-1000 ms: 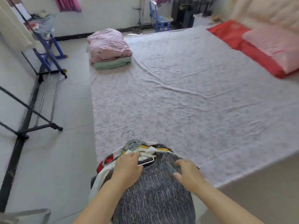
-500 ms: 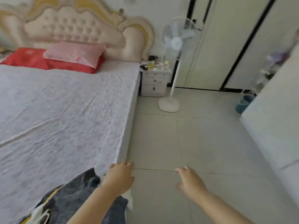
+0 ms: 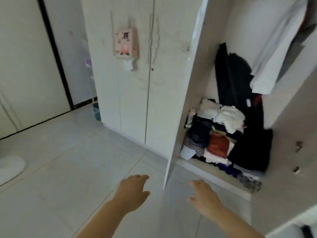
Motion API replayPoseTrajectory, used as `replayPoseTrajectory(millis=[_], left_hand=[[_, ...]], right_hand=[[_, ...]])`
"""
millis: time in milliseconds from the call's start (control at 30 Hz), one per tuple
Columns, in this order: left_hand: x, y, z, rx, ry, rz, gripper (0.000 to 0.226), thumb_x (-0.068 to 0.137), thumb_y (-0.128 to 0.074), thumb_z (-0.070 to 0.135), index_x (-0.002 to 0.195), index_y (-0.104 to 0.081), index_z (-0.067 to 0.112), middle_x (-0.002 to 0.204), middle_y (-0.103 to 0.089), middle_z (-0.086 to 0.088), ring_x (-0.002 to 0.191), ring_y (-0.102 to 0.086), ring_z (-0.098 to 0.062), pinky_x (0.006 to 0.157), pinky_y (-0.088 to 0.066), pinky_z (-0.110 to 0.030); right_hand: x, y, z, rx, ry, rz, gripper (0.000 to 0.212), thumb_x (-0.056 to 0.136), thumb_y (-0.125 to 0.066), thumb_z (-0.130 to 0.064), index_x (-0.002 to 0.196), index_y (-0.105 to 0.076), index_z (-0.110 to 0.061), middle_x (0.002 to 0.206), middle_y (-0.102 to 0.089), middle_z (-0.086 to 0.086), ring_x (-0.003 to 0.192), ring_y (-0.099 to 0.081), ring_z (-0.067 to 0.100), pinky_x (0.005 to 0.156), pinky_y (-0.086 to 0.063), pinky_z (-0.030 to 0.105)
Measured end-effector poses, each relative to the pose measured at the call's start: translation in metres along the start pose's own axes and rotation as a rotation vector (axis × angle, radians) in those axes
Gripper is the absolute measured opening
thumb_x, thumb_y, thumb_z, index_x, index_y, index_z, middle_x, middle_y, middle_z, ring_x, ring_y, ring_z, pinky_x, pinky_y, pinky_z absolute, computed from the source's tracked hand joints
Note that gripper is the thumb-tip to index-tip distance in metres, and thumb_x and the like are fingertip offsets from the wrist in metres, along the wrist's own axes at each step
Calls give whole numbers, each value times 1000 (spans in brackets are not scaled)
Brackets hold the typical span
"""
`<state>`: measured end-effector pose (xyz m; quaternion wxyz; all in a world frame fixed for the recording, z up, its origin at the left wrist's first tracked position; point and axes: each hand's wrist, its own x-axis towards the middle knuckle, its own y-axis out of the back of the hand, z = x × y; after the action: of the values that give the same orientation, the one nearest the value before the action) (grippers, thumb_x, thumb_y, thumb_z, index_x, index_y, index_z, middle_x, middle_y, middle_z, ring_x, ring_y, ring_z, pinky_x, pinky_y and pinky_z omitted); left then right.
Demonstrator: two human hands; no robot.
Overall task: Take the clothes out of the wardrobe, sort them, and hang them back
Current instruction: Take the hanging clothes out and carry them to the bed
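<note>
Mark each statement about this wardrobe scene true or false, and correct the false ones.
1. The left hand and the right hand both hold nothing. True.
2. The wardrobe door is shut. False: it stands open, showing the inside.
3. A pile of clothes lies at the bottom of the wardrobe. True.
4. The white garment lies on the floor. False: it hangs high inside the wardrobe.
</note>
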<state>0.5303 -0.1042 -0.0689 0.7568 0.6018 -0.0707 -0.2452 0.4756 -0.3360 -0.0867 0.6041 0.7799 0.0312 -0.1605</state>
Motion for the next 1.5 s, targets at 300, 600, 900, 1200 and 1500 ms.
replayPoseTrajectory(millis=[300,600,900,1200,1500], left_hand=[[170,46,177,-8,-418,64,51,94,-45,37,141,-30,24,134,-47,2,121,-44,-18,99,-35,-28],[319,118,270,-64,-707,195,59,92,-51,39,144,-27,25,138,-46,1,127,-41,-16,104,-35,-31],[436,206,345,-224,-830,273,58,91,-54,33,142,-29,25,137,-45,1,122,-44,-14,101,-35,-24],[541,283,435,-293,-836,474,57,92,-53,34,143,-28,26,135,-46,5,121,-43,-8,95,-31,-17],[627,353,503,-363,-780,641,54,91,-54,34,140,-32,27,129,-50,7,107,-46,-5,85,-32,-15]], right_hand=[[36,100,158,63,-320,219,52,90,-52,-31,138,-35,-20,133,-39,2,122,-40,18,99,-36,26],[89,224,216,142,-395,493,56,91,-57,-31,140,-33,-21,138,-37,2,124,-42,18,100,-37,26],[155,348,260,150,-402,710,56,90,-57,-30,140,-34,-21,136,-38,1,121,-44,17,95,-34,20],[234,481,335,73,-256,833,56,92,-55,-27,142,-31,-19,140,-36,2,124,-42,17,100,-34,22],[323,605,386,-16,-113,978,56,90,-59,-32,139,-35,-22,140,-39,0,119,-48,17,97,-40,25]])
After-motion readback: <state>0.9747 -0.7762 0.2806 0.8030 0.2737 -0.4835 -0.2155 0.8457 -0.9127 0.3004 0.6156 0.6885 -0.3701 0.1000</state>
